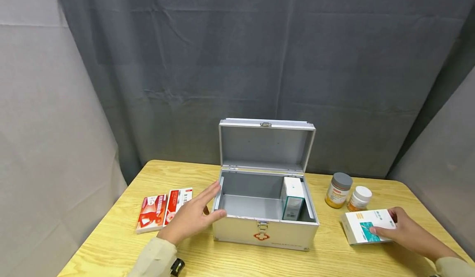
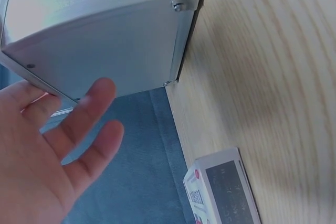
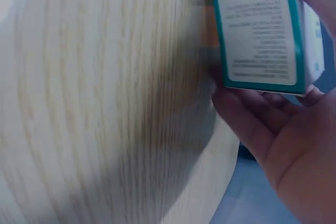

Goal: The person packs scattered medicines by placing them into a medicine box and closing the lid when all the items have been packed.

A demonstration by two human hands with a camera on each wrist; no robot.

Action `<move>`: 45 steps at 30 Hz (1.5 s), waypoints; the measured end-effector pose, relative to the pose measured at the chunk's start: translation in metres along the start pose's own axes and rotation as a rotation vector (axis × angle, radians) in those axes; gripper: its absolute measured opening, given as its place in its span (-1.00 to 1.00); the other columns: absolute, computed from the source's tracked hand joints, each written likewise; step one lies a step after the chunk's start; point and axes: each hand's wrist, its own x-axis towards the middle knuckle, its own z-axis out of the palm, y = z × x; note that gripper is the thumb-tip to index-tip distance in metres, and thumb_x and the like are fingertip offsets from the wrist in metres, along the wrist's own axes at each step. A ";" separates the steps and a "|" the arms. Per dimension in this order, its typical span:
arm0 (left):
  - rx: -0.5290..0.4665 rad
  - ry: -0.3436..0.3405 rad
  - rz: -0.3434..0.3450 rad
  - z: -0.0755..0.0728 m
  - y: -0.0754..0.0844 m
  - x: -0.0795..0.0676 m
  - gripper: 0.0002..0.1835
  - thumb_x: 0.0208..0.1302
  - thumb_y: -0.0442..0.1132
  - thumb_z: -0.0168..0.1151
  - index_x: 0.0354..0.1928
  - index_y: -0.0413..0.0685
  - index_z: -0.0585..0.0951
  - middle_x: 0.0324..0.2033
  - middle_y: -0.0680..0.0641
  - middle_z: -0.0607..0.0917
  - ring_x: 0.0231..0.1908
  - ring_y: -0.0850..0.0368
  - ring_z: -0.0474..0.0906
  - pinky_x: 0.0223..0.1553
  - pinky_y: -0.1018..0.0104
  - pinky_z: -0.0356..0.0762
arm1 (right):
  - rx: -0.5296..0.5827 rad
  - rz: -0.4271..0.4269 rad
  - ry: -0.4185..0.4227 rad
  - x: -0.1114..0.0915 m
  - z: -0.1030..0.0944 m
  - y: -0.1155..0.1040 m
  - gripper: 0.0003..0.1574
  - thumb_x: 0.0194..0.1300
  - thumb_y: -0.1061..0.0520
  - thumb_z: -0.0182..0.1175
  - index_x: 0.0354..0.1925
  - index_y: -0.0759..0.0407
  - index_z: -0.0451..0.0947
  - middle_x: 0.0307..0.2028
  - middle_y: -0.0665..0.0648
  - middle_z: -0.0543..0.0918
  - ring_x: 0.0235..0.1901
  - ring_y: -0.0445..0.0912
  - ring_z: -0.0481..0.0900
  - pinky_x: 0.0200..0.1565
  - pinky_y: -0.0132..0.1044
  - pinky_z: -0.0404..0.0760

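Note:
An aluminium first-aid case [image 1: 267, 235] stands on the table with its lid [image 1: 265, 147] raised. Inside it, a white and teal medicine box [image 1: 293, 198] stands upright against the right wall. My left hand [image 1: 194, 219] touches the case's left rim, its fingers extended; the left wrist view shows the fingers [image 2: 86, 108] at the case's side panel. At the right, my right hand [image 1: 404, 231] grips another white and teal medicine box [image 1: 365, 221] by its right end, thumb on its top face. In the right wrist view this box [image 3: 257, 30] shows its printed side, with fingers beneath.
Left of the case lie a red medicine box [image 1: 152, 213] and a red and white medicine box [image 1: 182, 198]. A grey-capped bottle [image 1: 338, 190] and a smaller white-capped bottle [image 1: 359, 198] stand right of it. A dark grey curtain [image 1: 185, 62] hangs behind the wooden table [image 1: 237, 264].

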 end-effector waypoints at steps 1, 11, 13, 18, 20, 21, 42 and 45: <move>-0.002 0.001 -0.001 -0.001 0.000 0.000 -0.20 0.30 0.31 0.15 0.52 0.31 0.21 0.54 0.26 0.14 0.37 -0.15 0.42 0.32 -0.25 0.38 | 0.002 -0.011 0.017 -0.001 0.000 -0.002 0.04 0.32 -0.24 0.25 0.12 0.63 0.03 -0.09 0.41 0.46 -0.17 -0.06 0.44 -0.28 -0.48 0.37; -0.009 0.014 0.013 -0.002 0.000 0.005 -0.19 0.29 0.39 0.09 0.52 0.37 0.19 0.54 0.28 0.13 0.37 -0.11 0.43 0.31 -0.22 0.40 | -0.047 -0.002 0.178 -0.011 -0.001 -0.026 -0.13 0.30 -0.28 0.23 -0.04 0.39 0.05 -0.05 0.52 0.47 -0.15 0.18 0.46 -0.25 -0.23 0.41; -0.009 0.016 0.014 -0.002 0.000 0.006 -0.19 0.29 0.39 0.10 0.52 0.39 0.18 0.54 0.29 0.13 0.35 -0.12 0.46 0.31 -0.22 0.41 | -0.056 -0.051 0.227 -0.013 0.001 -0.029 -0.18 0.28 -0.25 0.28 -0.09 0.34 0.07 0.12 0.57 0.44 -0.11 0.24 0.46 -0.22 -0.18 0.41; -0.007 0.014 0.013 -0.005 0.002 0.009 -0.19 0.28 0.38 0.11 0.52 0.43 0.16 0.54 0.34 0.09 0.37 -0.11 0.42 0.33 -0.22 0.38 | -0.145 -0.123 0.332 -0.019 -0.002 -0.046 -0.17 0.15 -0.29 0.38 -0.10 0.25 0.17 0.24 0.51 0.44 -0.21 0.14 0.49 -0.31 -0.26 0.36; -0.004 0.016 0.014 -0.006 0.002 0.011 -0.19 0.27 0.39 0.11 0.52 0.44 0.15 0.54 0.35 0.08 0.40 -0.10 0.38 0.34 -0.22 0.36 | -0.193 -0.116 0.333 -0.021 -0.005 -0.057 -0.05 0.07 -0.36 0.41 -0.02 0.30 0.24 0.12 0.47 0.54 -0.27 0.05 0.51 -0.36 -0.29 0.37; -0.001 0.017 0.015 -0.006 0.002 0.011 -0.18 0.27 0.40 0.10 0.52 0.44 0.15 0.54 0.35 0.08 0.40 -0.09 0.37 0.35 -0.22 0.36 | -0.214 -0.110 0.323 -0.021 -0.006 -0.063 0.01 0.04 -0.37 0.42 0.04 0.35 0.25 0.06 0.45 0.57 -0.28 0.03 0.52 -0.37 -0.25 0.42; -0.021 0.020 0.032 0.005 -0.003 0.002 -0.18 0.29 0.40 0.07 0.52 0.32 0.20 0.54 0.25 0.14 0.31 -0.10 0.50 0.30 -0.20 0.42 | -0.293 -0.298 0.199 -0.041 0.008 -0.077 0.07 -0.04 0.16 0.43 0.34 0.44 0.13 0.11 0.24 0.55 -0.03 -0.20 0.54 -0.19 -0.43 0.54; -0.022 0.019 0.022 0.004 -0.004 0.001 -0.19 0.29 0.38 0.10 0.52 0.32 0.20 0.54 0.25 0.14 0.12 -0.03 0.65 0.26 -0.17 0.47 | -0.292 -0.326 0.207 -0.041 0.009 -0.076 0.04 -0.05 0.15 0.46 0.32 0.37 0.19 0.11 0.24 0.58 -0.06 -0.35 0.50 -0.20 -0.45 0.54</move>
